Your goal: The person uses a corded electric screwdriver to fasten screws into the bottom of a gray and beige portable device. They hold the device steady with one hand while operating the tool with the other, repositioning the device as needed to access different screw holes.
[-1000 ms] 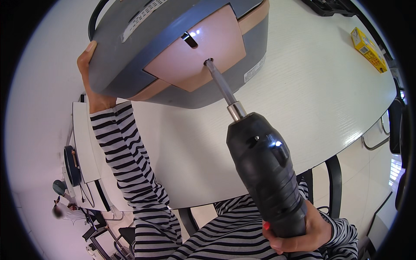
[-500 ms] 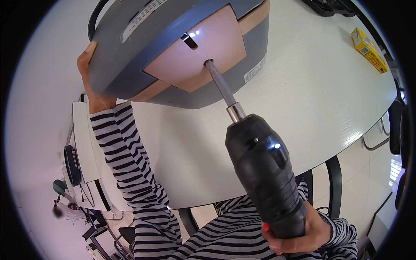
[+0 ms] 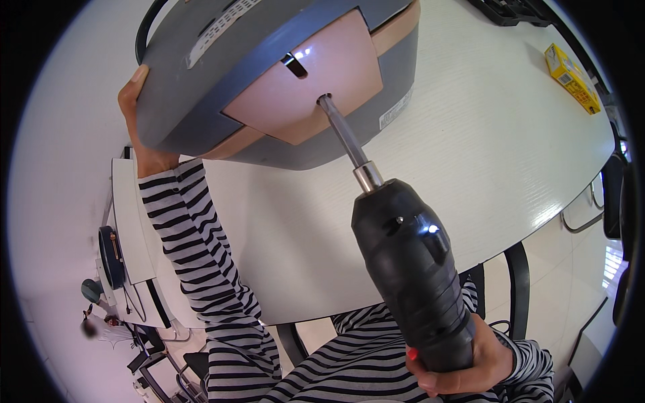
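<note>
A rounded grey household appliance (image 3: 195, 101) lies tilted at the far side of the table, with a pink panel (image 3: 269, 107) facing me. My left hand (image 3: 138, 117) grips its left side, thumb on the casing, the other fingers mostly hidden behind it. In my right hand (image 3: 470, 359) is a black cordless electric screwdriver (image 3: 406, 252), held by its lower end with fingers wrapped round it. Its long metal bit (image 3: 345, 134) reaches up to the panel, the tip inside a small round hole; the screw itself is hidden. A small lamp glows on the tool's body.
The white table (image 3: 484, 141) curves round in front of me. A yellow box (image 3: 572, 78) stands at its right edge, and a black open case (image 3: 514, 10) lies at the far right. Black chair legs (image 3: 517, 289) show below the table edge.
The screwdriver has shifted very slightly right and down, its bit still in the hole. Both hands keep their holds.
</note>
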The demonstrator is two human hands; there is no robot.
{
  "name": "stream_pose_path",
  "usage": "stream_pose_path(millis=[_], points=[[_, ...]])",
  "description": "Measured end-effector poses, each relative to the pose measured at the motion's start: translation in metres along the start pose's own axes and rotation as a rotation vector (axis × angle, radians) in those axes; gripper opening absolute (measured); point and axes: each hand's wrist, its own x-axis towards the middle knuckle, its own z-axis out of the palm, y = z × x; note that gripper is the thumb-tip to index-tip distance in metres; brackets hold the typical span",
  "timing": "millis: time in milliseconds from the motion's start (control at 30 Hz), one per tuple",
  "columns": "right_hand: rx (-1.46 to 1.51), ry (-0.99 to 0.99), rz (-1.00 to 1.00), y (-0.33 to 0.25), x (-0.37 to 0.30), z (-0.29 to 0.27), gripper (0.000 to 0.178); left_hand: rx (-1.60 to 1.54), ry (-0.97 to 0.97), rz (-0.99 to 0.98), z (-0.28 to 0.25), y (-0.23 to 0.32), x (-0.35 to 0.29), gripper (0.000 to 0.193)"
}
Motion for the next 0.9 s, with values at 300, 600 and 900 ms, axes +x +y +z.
stream_pose_path(millis=[300,600,900], points=[[-0.021,-0.007,0.016,-0.003,0.0,0.0,0.037,-0.153,-0.031,0.041,-0.018,-0.029,0.004,0.033],[0.014,-0.003,0.016,-0.002,0.0,0.0,0.037,-0.527,0.142,-0.293,0.0,0.01,0.005,0.036],[-0.329,0.144,0.03,-0.018,-0.009,0.004,0.032,-0.537,0.228,-0.372,0.005,0.014,0.007,0.047]])
